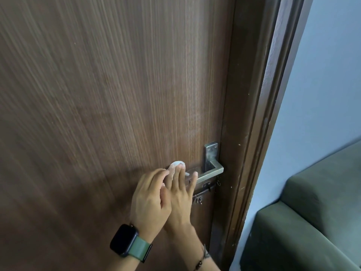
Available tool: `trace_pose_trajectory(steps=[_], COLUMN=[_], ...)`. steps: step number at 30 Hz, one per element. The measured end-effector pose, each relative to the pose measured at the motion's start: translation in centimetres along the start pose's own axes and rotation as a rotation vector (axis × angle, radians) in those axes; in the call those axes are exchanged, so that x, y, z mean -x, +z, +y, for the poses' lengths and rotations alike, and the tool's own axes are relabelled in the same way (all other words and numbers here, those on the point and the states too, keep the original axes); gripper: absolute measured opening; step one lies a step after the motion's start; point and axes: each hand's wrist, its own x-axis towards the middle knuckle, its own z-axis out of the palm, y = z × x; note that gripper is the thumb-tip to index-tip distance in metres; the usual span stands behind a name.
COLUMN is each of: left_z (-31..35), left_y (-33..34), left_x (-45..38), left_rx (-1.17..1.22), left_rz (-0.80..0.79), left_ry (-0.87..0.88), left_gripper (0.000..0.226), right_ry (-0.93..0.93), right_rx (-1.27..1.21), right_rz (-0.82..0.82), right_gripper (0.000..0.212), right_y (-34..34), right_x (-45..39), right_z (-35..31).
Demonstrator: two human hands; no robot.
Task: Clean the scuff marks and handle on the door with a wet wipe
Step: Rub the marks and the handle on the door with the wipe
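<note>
We see the door (109, 98) filling most of the view, with its handle (210, 172) near the right edge, just beside the frame (252, 133). A backplate (211, 152) rises above the lever, and a small latch (204, 190) sits just below it.

The wipe (176, 166) is bunched into a small white wad at the free end of the lever, the end away from the frame. The right hand (180, 198) lies over the lever with its fingers (180, 174) straight and spread, pressing the wipe against the metal; a second scrap of white shows between two of them. We judge the flat press is chosen so the wad wraps the bar and can slide along it.

The left hand (150, 200), with a watch (127, 242) on its wrist, overlaps the right from the left. Its fingers are loosely straight and touch the edge of the wipe and the back of the right hand, holding nothing that we can see. We take it as steadying the wad or adding pressure.

The step in hand looks to be the handle, at its free end, so the stretch toward the backplate is likely still to do. We cannot pick out scuff marks on the wood here. A green sofa (312, 212) stands right of the frame.
</note>
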Motion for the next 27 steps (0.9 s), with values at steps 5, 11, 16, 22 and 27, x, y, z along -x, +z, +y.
trace_pose_trajectory(steps=[5,11,16,22,27], left_z=[-0.1,-0.7,-1.1,-1.2,-1.2], left_y=[-0.5,-1.6,-1.9,-2.0,-1.3], left_x=[-0.1,0.7,1.0,1.0,0.5], left_rx=[-0.001,-0.025,-0.026,-0.023,-0.028], left_rz=[-0.003,-0.004,-0.002,-0.008,-0.001], left_ry=[0.008,0.000,-0.034,-0.010,-0.011], left_gripper=[0.032,0.033,0.033,0.033,0.034], right_ry=[0.095,0.323,0.094,0.238,0.105], right_rx=[-0.048,-0.137,-0.115,-0.227,-0.152], right_rz=[0.031,0.071,0.023,0.210,0.100], right_gripper=[0.060,0.076,0.064,0.055,0.055], right_y=[-0.7,-1.3,-0.5,-1.7,0.3], right_x=[-1.3,-4.4,-0.5,-5.0,-1.0], right_z=[0.8,1.9,-2.6,1.9,-0.6])
